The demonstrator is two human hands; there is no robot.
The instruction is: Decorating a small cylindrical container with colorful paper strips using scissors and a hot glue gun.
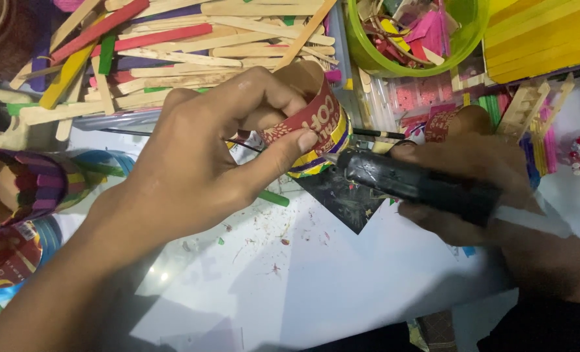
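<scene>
Head view: our left hand (195, 160) closes around a paper cup (311, 120) lying tilted above the white table (303, 280), thumb pressed on its red band. Our right hand (492, 189) grips a black glue gun (410, 182), its nozzle touching the cup's side. Craft sticks (192, 45) and a green bowl (462, 39) lie beyond.

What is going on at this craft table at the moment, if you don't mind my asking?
A person holds a paper cup tilted in the left hand, thumb on its printed side. The right hand holds a black glue gun, its nozzle at the cup's wall. Wooden craft sticks, plain and coloured, lie piled behind, beside a green bowl of scraps.
</scene>
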